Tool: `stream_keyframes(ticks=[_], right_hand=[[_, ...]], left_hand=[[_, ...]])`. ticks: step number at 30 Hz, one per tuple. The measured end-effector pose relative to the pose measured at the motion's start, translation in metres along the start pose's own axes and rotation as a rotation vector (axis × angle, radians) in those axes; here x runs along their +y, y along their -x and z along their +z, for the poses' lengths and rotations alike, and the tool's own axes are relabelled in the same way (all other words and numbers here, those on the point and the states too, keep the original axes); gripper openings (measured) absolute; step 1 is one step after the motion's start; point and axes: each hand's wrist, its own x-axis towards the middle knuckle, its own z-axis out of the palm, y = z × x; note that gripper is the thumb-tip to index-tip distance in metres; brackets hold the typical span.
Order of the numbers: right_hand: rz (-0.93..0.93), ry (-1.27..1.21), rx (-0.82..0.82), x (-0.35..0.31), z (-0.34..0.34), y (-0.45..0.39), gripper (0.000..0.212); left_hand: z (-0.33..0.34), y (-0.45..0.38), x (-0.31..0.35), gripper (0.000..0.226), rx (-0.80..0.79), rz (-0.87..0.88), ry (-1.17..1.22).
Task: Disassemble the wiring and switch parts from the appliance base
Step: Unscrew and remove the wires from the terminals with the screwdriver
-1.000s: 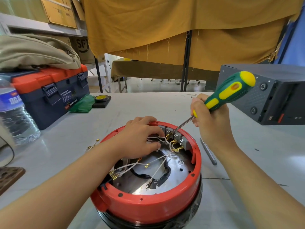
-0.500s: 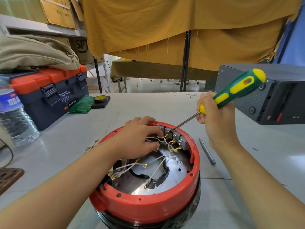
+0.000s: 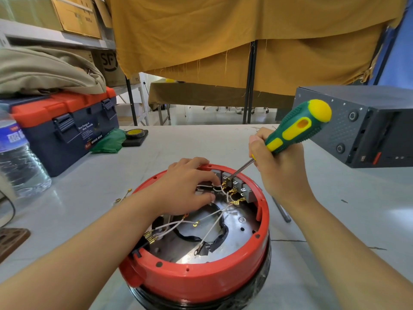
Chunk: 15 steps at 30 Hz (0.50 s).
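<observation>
Left hand (image 3: 185, 189) covers wires (image 3: 214, 220); screwdriver (image 3: 292, 133) tip obscured.

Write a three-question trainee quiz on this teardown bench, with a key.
1. True or false: the right hand grips the screwdriver.
2. The screwdriver tip meets which part? A) grey switch block B) black tape on the plate C) red rim
3. Fill in: the left hand rests inside the base on the white ____.

Key: 1 true; 2 A; 3 wires.
</observation>
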Motion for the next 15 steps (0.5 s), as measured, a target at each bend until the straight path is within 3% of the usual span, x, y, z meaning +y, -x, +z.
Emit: stream_keyframes(ticks=[6, 15], right_hand=[[0.097, -0.085, -0.034, 0.004, 0.0, -0.004, 0.029], [0.274, -0.209, 0.076, 0.014, -0.004, -0.009, 0.024]], left_hand=[[-0.001, 0.0, 0.001, 0.032, -0.007, -0.004, -0.011], [-0.001, 0.0, 0.002, 0.033, -0.011, -0.006, -0.013]])
